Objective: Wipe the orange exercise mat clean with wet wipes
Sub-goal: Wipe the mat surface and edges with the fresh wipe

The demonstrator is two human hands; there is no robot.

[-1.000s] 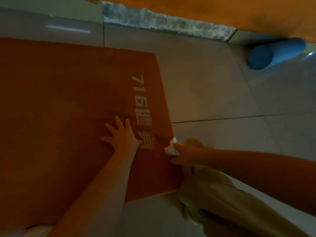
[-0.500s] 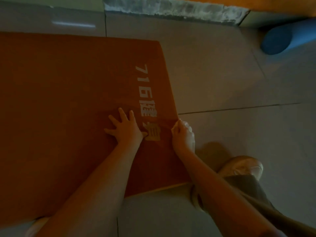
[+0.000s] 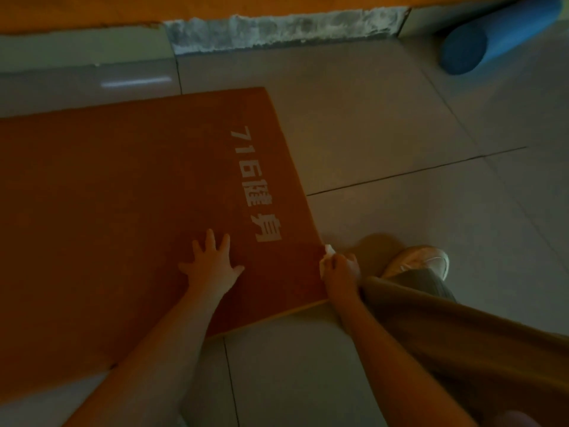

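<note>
The orange exercise mat [image 3: 123, 195] lies flat on the tiled floor, with white lettering along its right end. My left hand [image 3: 212, 263] presses flat on the mat with fingers spread, left of the lettering. My right hand [image 3: 340, 269] grips a crumpled white wet wipe [image 3: 327, 254] against the mat's right edge, near the front right corner. Only a small part of the wipe shows above my fingers.
A blue foam roller [image 3: 492, 38] lies on the floor at the far right by the wall. My shoe [image 3: 418, 260] and trouser leg [image 3: 462, 334] are just right of the mat's corner. Grey floor tiles [image 3: 385, 124] surround the mat.
My right hand with the wipe has slid along the mat's right edge toward the front corner. The left hand stays pressed on the mat. The camera view has tilted.
</note>
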